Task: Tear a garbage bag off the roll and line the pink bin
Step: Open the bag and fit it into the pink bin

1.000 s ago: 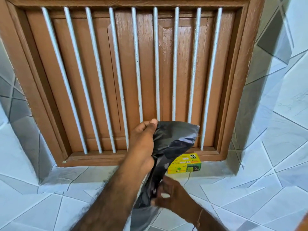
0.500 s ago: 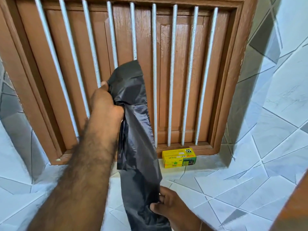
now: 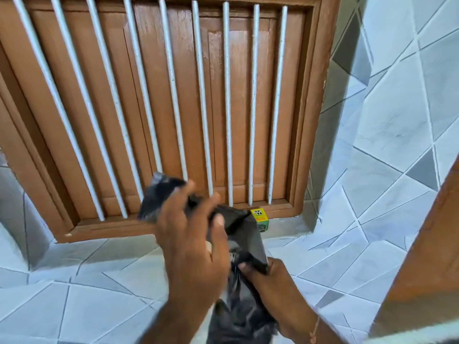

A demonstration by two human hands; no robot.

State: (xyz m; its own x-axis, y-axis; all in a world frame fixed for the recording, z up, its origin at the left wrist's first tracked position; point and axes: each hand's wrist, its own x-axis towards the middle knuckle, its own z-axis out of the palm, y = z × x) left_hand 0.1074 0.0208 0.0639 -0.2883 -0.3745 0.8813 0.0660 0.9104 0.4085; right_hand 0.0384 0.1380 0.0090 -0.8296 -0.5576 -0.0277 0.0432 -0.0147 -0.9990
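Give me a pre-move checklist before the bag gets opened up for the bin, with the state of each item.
1. Left hand grips the upper part of the black garbage bag: ok.
2. Right hand pinches the bag lower down: ok.
3. Bag torn free of the roll: cannot tell; no roll shows, and the bag's lower end runs out of the picture.
4. Bag mouth found and opened: not ok; the plastic is bunched and folded between the hands.
5. Pink bin within reach: cannot tell; no bin is in view.
6. Yellow box on the sill by the barred wooden window is clear of the hands: ok; it sits behind the bag, untouched.
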